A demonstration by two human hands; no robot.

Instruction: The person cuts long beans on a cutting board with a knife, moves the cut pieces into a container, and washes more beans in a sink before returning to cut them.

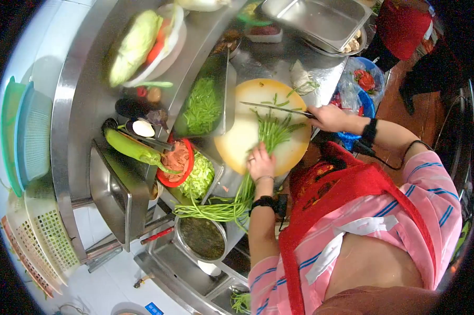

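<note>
My left hand (261, 161) is closed around a bunch of long green beans (272, 131) on a round yellowish cutting board (234, 123). Their uncut tails hang off the board's near side, past my wrist. My right hand (329, 117) grips the handle of a kitchen knife (279, 108). The blade lies just beyond the bean tips, pointing left across the board. A few short cut pieces (275, 100) lie on the far side of the blade. Left of the board, a steel pan holds a heap of cut green beans (202, 106).
A red-rimmed bowl of sliced pink food (176, 161) and chopped pale green vegetable (196, 176) stand left of the board. A long green eggplant (129, 148) lies farther left. Bagged items fill a blue bin (367, 102) at right. Another person (405, 31) stands at the top right.
</note>
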